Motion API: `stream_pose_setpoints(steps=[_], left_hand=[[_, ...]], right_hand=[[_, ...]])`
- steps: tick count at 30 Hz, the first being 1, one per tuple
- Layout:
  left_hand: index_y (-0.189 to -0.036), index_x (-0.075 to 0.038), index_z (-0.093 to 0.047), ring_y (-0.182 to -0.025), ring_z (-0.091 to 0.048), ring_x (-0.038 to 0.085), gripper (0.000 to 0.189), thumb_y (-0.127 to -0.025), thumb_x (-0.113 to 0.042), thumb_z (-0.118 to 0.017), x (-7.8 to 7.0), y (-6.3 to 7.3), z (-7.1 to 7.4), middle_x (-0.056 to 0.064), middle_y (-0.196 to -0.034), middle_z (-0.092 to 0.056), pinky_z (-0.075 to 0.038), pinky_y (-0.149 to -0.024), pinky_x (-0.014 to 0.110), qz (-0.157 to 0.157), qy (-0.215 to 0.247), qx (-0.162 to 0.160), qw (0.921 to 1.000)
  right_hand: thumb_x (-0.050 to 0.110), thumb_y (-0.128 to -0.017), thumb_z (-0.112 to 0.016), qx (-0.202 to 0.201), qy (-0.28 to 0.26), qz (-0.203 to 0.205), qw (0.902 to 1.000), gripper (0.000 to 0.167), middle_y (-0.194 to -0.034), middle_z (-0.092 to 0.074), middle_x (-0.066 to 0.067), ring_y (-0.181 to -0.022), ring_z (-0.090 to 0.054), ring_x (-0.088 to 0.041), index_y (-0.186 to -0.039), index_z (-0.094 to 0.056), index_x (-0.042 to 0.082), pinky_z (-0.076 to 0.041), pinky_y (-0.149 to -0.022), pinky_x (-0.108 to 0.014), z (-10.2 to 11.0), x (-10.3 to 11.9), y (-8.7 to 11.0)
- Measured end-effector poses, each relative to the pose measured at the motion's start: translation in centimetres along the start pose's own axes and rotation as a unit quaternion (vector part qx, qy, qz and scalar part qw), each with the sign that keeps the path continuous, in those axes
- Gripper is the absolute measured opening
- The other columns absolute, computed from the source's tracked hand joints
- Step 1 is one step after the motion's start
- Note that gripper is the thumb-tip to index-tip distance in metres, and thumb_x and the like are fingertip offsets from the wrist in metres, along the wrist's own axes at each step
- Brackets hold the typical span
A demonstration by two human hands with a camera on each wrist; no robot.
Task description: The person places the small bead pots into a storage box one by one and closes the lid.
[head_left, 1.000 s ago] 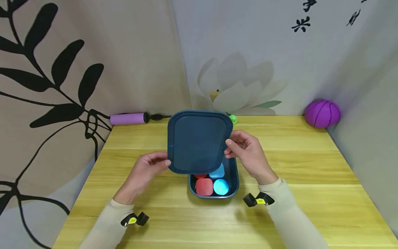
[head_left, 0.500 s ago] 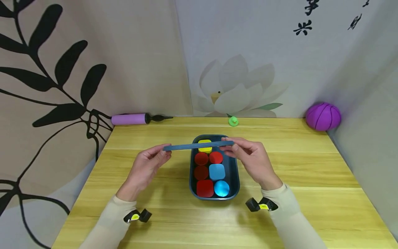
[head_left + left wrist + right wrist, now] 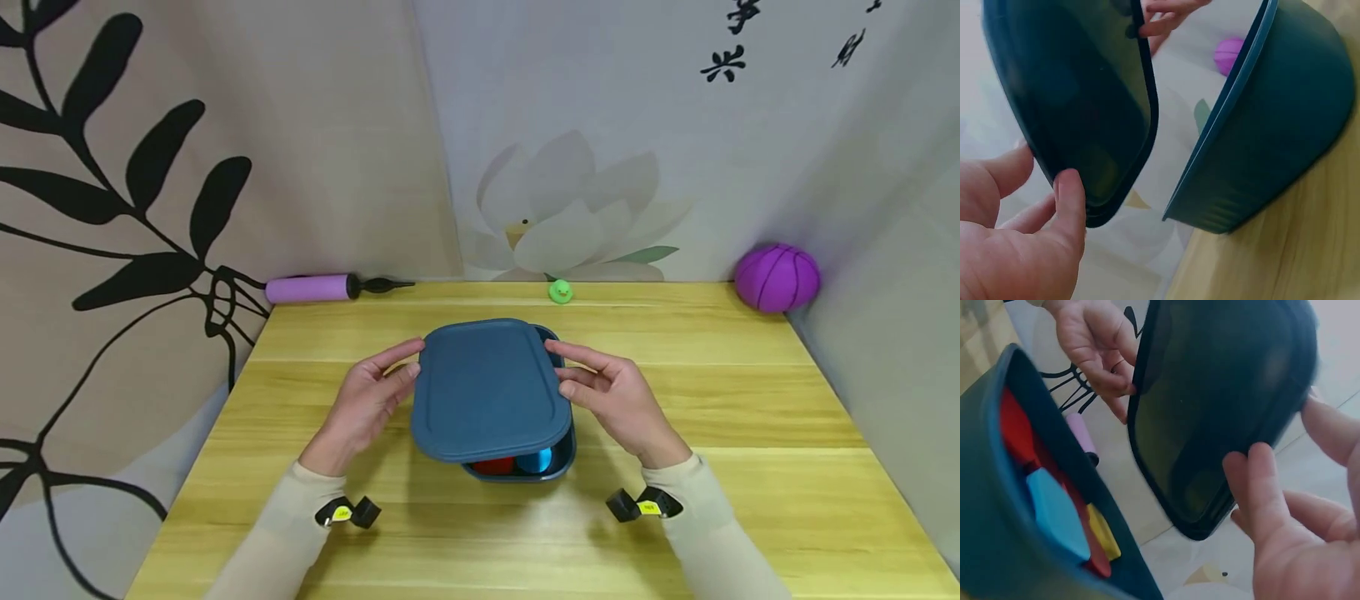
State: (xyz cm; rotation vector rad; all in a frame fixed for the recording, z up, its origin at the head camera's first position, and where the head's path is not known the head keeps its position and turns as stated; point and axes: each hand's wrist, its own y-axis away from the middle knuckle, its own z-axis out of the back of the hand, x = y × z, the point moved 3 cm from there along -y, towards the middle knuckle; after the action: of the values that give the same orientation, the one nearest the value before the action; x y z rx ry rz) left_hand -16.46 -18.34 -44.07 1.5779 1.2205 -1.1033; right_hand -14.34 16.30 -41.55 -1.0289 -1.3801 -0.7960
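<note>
My left hand point(image 3: 367, 404) and right hand point(image 3: 615, 396) hold a dark blue square lid point(image 3: 491, 392) by opposite edges. Fingertips pinch its rim on each side. Both wrist views show a gap between the lid and the dark blue plastic bin point(image 3: 1272, 125) beneath it. From the head view, the lid hides most of the bin and sits slightly left of it. At the bin's near end a red block point(image 3: 492, 467) and a shiny blue round block point(image 3: 535, 461) show. A light blue block point(image 3: 1057, 515) and a yellow block point(image 3: 1104, 531) lie inside too.
Along the table's point(image 3: 712, 500) back edge lie a purple hand pump point(image 3: 311, 288), a small green duck point(image 3: 560, 291) and a purple ball point(image 3: 777, 278) at the right corner. Patterned walls stand behind and beside the table.
The lid was tilted up with its underside showing, then turned edge-on, and now its top faces up over the bin. Both hands have kept hold of it.
</note>
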Motion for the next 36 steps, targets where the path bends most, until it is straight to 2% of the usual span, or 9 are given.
stream_pose_setpoints(steps=[2,4,8,10,12,18,24,31,36], left_hand=[[-0.151,0.0,-0.056,-0.081,-0.067,0.0,0.05,-0.103,-0.003,-0.068,0.2,-0.2,-0.1,-0.004,-0.11,-0.071,-0.056,-0.072,0.012,0.006,-0.006,0.003,1.0],[-0.154,0.001,-0.052,-0.082,-0.069,0.001,0.053,-0.103,-0.002,-0.067,0.4,-0.4,-0.3,-0.004,-0.105,-0.07,-0.058,-0.077,0.014,0.009,-0.015,0.01,0.9998],[-0.157,0.0,-0.047,-0.1,-0.073,0.003,0.057,-0.103,0.0,-0.065,0.6,-0.9,-0.7,0.004,-0.14,-0.059,-0.059,-0.096,0.024,0.017,-0.031,0.027,0.999],[-0.158,-0.001,-0.046,-0.105,-0.072,0.004,0.057,-0.104,0.001,-0.064,0.8,-1.2,-0.9,0.01,-0.153,-0.048,-0.058,-0.099,0.025,0.02,-0.037,0.033,0.9986],[-0.158,-0.001,-0.046,-0.108,-0.072,0.005,0.058,-0.104,0.0,-0.064,1.2,-1.4,-1.0,0.016,-0.158,-0.045,-0.058,-0.1,0.025,0.024,-0.044,0.036,0.9981],[-0.152,-0.002,-0.054,-0.112,-0.072,0.008,0.052,-0.102,-0.003,-0.068,2.7,-2.2,-1.8,0.018,-0.149,-0.056,-0.058,-0.101,0.027,0.028,-0.077,0.017,0.9965],[-0.148,-0.008,-0.062,-0.115,-0.07,0.015,0.049,-0.101,-0.011,-0.073,3.8,-2.9,-2.6,0.017,-0.144,-0.063,-0.059,-0.095,0.024,0.024,-0.167,0.0,0.9856],[-0.149,-0.016,-0.063,-0.111,-0.069,0.02,0.052,-0.099,-0.016,-0.077,4.4,-3.2,-2.6,0.012,-0.141,-0.066,-0.06,-0.096,0.044,0.026,-0.236,-0.004,0.9714],[-0.151,-0.019,-0.061,-0.115,-0.072,0.021,0.055,-0.099,-0.017,-0.078,4.7,-3.3,-2.5,0.01,-0.143,-0.063,-0.059,-0.099,0.047,0.039,-0.237,0.006,0.9707]], right_hand=[[0.006,-0.099,-0.073,0.002,0.029,-0.022,0.9993,0.061,-0.158,-0.057,-0.006,-0.124,-0.069,-0.008,-0.156,-0.051,0.002,-0.061,-0.097,-0.027,0.3,-0.3,0.2],[0.009,-0.097,-0.078,0.005,0.056,-0.042,0.9975,0.066,-0.161,-0.053,-0.009,-0.124,-0.068,-0.007,-0.157,-0.051,0.007,-0.061,-0.096,-0.028,0.6,-0.6,0.3],[0.01,-0.093,-0.082,0.015,0.088,-0.062,0.9941,0.073,-0.165,-0.046,-0.01,-0.124,-0.068,-0.009,-0.159,-0.05,0.011,-0.062,-0.093,-0.029,1.2,-0.9,0.7],[0.009,-0.092,-0.083,0.022,0.087,-0.066,0.9938,0.077,-0.167,-0.043,-0.011,-0.123,-0.067,-0.009,-0.16,-0.047,0.01,-0.062,-0.092,-0.028,1.4,-1.1,0.8],[0.008,-0.09,-0.085,0.025,0.086,-0.071,0.9935,0.08,-0.167,-0.042,-0.011,-0.121,-0.067,-0.009,-0.16,-0.046,0.008,-0.062,-0.092,-0.027,1.6,-1.4,0.9],[0.007,-0.085,-0.089,0.03,0.086,-0.078,0.9928,0.093,-0.162,-0.041,-0.016,-0.111,-0.066,-0.017,-0.163,-0.038,0.003,-0.063,-0.092,-0.031,2.0,-2.5,1.0],[0.006,-0.085,-0.089,0.024,0.111,-0.091,0.9894,0.097,-0.15,-0.046,-0.02,-0.104,-0.063,-0.02,-0.165,-0.033,0.004,-0.063,-0.09,-0.029,2.6,-3.7,0.9],[0.009,-0.084,-0.09,0.015,0.149,-0.101,0.9834,0.097,-0.143,-0.05,-0.02,-0.109,-0.062,-0.028,-0.165,-0.036,0.006,-0.062,-0.091,-0.027,2.9,-4.7,0.5],[0.009,-0.084,-0.09,0.013,0.152,-0.106,0.9825,0.097,-0.14,-0.051,-0.021,-0.108,-0.061,-0.031,-0.164,-0.037,0.007,-0.063,-0.089,-0.027,3.1,-5.1,0.3]])
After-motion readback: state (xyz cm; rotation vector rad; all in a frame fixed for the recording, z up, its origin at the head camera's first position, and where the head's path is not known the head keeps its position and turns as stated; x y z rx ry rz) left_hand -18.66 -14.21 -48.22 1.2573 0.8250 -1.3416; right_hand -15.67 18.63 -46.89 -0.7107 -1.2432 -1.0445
